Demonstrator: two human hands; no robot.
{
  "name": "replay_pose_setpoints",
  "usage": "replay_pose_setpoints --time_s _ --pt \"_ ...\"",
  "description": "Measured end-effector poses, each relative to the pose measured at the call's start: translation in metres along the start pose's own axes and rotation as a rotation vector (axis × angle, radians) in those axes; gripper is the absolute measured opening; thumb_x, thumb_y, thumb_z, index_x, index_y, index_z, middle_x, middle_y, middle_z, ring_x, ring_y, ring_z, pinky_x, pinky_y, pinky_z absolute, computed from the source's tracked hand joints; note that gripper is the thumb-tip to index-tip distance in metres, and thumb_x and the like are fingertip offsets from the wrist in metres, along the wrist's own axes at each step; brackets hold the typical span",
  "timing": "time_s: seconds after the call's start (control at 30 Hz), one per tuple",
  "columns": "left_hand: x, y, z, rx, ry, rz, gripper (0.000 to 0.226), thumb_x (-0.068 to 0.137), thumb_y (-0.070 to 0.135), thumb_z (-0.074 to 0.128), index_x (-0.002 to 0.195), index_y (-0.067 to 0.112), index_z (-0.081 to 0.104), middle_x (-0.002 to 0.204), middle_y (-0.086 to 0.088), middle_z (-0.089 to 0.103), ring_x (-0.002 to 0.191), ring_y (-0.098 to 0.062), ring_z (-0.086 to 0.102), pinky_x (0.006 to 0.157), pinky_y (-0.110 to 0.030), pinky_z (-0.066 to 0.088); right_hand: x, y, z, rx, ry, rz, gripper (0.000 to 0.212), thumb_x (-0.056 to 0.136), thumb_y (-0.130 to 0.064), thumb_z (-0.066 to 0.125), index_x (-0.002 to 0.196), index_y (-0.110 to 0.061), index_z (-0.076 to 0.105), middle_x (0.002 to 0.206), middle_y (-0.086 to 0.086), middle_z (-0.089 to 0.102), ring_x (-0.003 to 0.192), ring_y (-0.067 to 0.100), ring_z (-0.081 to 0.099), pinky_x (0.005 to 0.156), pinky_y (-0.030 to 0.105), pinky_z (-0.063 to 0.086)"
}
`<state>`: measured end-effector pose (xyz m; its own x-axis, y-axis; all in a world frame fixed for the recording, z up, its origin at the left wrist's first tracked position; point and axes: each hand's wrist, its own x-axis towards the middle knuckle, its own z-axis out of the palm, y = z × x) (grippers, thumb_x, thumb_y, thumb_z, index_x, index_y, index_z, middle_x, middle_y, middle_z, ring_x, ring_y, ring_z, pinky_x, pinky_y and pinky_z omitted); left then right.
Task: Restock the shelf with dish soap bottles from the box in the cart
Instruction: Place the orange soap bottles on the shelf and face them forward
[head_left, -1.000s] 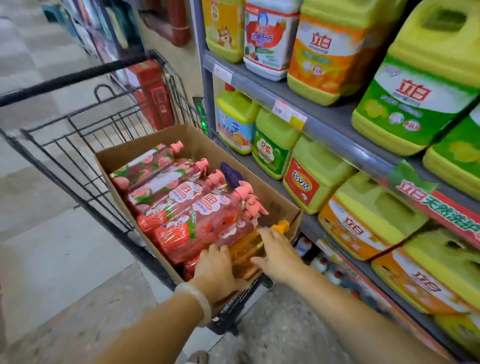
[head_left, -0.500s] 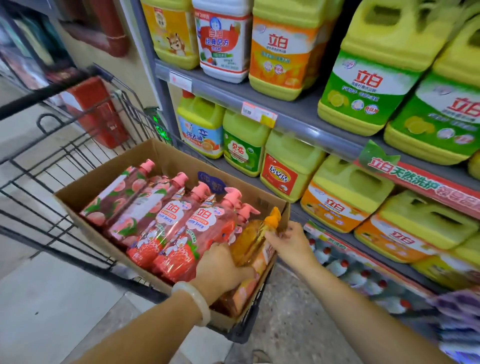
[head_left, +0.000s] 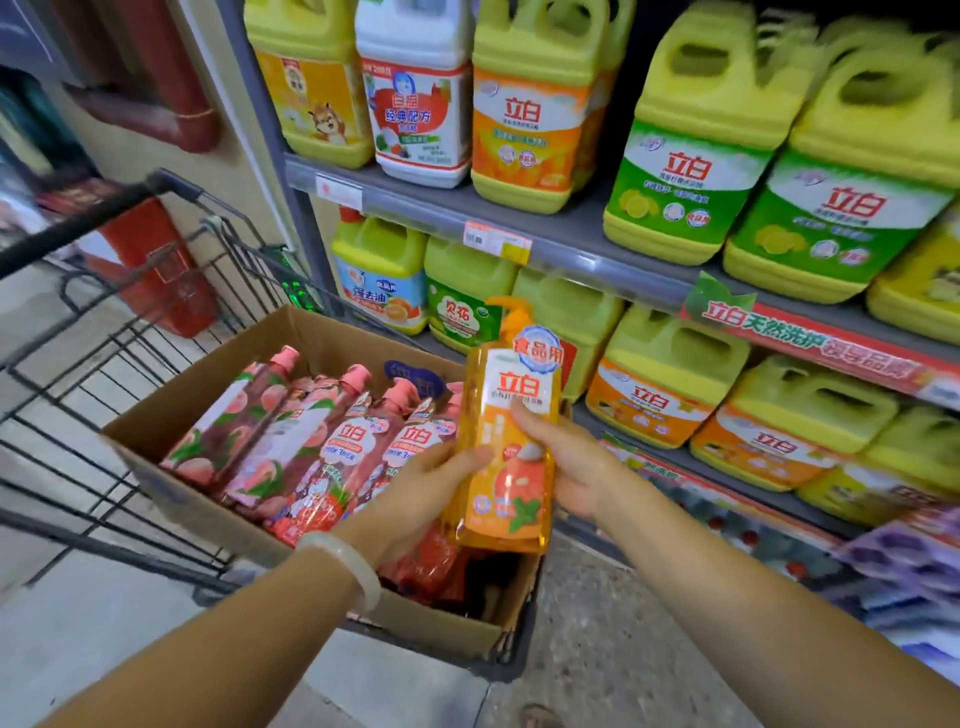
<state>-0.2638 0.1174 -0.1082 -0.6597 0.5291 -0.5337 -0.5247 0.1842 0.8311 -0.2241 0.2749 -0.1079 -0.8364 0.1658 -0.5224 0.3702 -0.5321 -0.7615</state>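
An orange dish soap bottle (head_left: 511, 431) with a pump top stands upright in the air above the near right corner of the cardboard box (head_left: 208, 405). My left hand (head_left: 426, 488) grips its lower left side. My right hand (head_left: 566, 467) grips its right side, thumb across the label. Several pink and red dish soap bottles (head_left: 322, 441) lie side by side in the box, pump tops pointing away from me. The box sits in a black wire cart (head_left: 78, 395). The grey shelf (head_left: 571, 244) to the right carries large yellow jugs.
Yellow and white detergent jugs (head_left: 685, 171) fill the upper shelf, and more jugs (head_left: 660, 384) fill the one below. Small bottles line the bottom shelf (head_left: 727, 525). A red bin (head_left: 156, 265) stands beyond the cart. A white bangle (head_left: 348, 566) circles my left wrist.
Both hands have lifted the orange bottle out of the box's right corner and turned it upright. The view has swung right towards the shelf.
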Motion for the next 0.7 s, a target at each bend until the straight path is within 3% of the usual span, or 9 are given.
replay_pose_setpoints --time_s 0.2,0.27,0.37,0.4,0.5,0.7 --pt "-0.010 0.036 0.001 0.070 -0.216 0.101 0.047 0.076 0.009 0.070 0.121 0.010 0.056 0.110 -0.011 0.071 0.091 -0.023 0.071 0.073 -0.032 0.059 -0.017 -0.041 0.020 -0.116 0.079 -0.106 0.104 0.035 -0.044 0.091 0.127 -0.013 0.055 0.112 0.012 0.070 0.095 0.029 0.069 0.085 0.052 0.054" --pt "-0.010 0.046 0.006 0.082 -0.237 0.138 0.054 0.069 0.013 0.074 0.120 0.009 0.056 0.105 -0.009 0.072 0.087 -0.021 0.072 0.069 -0.030 0.058 -0.030 -0.053 0.020 -0.117 0.075 -0.132 0.090 0.051 -0.038 0.086 0.130 -0.010 0.052 0.114 0.013 0.068 0.093 0.027 0.069 0.084 0.050 0.055" --pt "-0.017 0.062 0.020 0.078 -0.278 0.185 0.040 0.074 0.007 0.071 0.113 0.010 0.059 0.099 -0.008 0.073 0.082 -0.019 0.072 0.066 -0.029 0.059 -0.056 -0.073 0.012 -0.126 0.013 -0.184 0.025 0.087 -0.015 0.061 0.111 -0.009 0.062 0.098 0.010 0.070 0.075 0.019 0.070 0.073 0.039 0.057" --pt "-0.021 0.068 0.027 0.086 -0.295 0.193 0.044 0.071 0.009 0.072 0.114 0.009 0.059 0.101 -0.009 0.073 0.084 -0.021 0.072 0.069 -0.031 0.060 -0.065 -0.080 0.008 -0.132 0.005 -0.209 0.016 0.090 -0.013 0.057 0.105 -0.012 0.062 0.096 0.008 0.070 0.074 0.018 0.069 0.073 0.037 0.057" --pt "-0.030 0.085 0.052 0.143 -0.363 0.226 0.069 0.060 0.017 0.079 0.124 0.007 0.055 0.110 -0.014 0.070 0.097 -0.029 0.069 0.084 -0.043 0.056 -0.097 -0.098 -0.007 -0.133 0.028 -0.294 0.017 0.090 -0.013 0.057 0.107 -0.014 0.061 0.099 0.008 0.069 0.080 0.019 0.068 0.075 0.038 0.056" --pt "-0.060 0.103 0.129 0.248 -0.480 0.281 0.065 0.059 0.019 0.075 0.121 0.011 0.058 0.113 -0.013 0.069 0.102 -0.031 0.066 0.091 -0.048 0.052 -0.171 -0.118 -0.057 -0.085 0.114 -0.412 0.021 0.089 -0.016 0.058 0.110 -0.016 0.062 0.100 0.006 0.070 0.080 0.018 0.069 0.078 0.038 0.056"
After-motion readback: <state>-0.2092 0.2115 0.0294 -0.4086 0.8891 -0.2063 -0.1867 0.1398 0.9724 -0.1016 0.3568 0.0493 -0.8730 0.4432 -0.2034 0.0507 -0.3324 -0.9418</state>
